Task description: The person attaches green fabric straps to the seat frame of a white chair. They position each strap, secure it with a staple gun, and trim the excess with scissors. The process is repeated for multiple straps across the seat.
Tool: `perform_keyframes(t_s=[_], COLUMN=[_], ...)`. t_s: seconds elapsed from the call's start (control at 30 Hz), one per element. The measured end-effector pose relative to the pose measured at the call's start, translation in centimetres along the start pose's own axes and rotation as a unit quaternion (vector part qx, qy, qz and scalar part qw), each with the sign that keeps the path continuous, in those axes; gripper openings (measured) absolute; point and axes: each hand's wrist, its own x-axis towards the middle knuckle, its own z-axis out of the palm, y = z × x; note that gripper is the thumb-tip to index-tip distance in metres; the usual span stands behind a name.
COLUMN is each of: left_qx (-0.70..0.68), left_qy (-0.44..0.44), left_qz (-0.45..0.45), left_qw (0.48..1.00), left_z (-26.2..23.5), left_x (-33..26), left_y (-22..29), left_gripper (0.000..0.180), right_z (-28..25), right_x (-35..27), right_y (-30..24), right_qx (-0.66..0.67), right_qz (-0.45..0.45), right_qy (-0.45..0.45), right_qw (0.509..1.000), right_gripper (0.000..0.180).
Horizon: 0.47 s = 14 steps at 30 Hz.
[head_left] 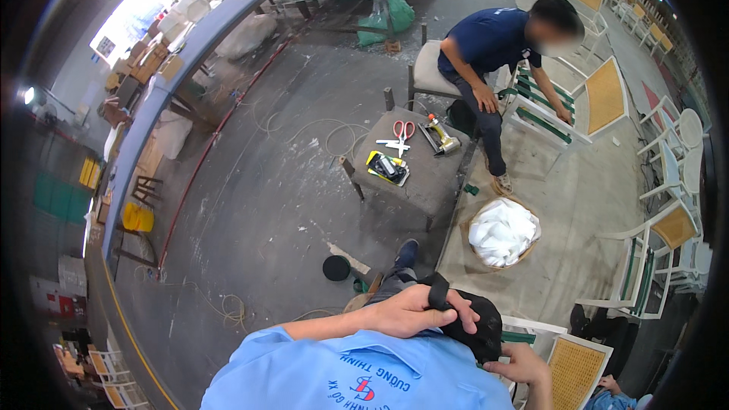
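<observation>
In front of my light blue shirt lies a soft black item (pixel 477 328), which looks like dark fabric; I cannot tell its exact kind. My left hand (pixel 414 313) grips it from the left, with a black strap (pixel 438 291) running between the fingers. On the lower right, my right hand (pixel 520 366) has its fingers curled against the edge of the same item. Behind the hands, part of my leg and a dark shoe (pixel 407 253) show on the floor.
Ahead stands a grey stool (pixel 414 182) bearing red-handled scissors (pixel 402 134), a staple gun (pixel 439 137) and a yellow-black package (pixel 388 168). A basket of white material (pixel 504 232) stands right. Beyond, a seated person (pixel 493 53) handles a white chair (pixel 607 99). A chair with woven back (pixel 573 368) is close right.
</observation>
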Motion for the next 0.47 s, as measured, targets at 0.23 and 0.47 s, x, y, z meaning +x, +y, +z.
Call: perform_keyframes(t_s=[0.23, 0.47], left_qx=[-0.005, 0.083], left_qy=[0.086, 0.128], left_qz=[0.056, 0.091], left_qw=[0.995, 0.984], left_z=[-3.4, -16.5], left_x=[-5.2, -9.7], left_y=[2.1, 8.0], left_gripper=[0.022, 0.025], right_z=[-7.5, -6.6], right_x=[10.2, 36.0], right_y=[-4.9, -19.8], right_qx=[-0.01, 0.041], right_qz=[-0.143, -0.132], right_qy=[0.075, 0.093], right_qw=[0.987, 0.986], right_gripper=[0.044, 0.037])
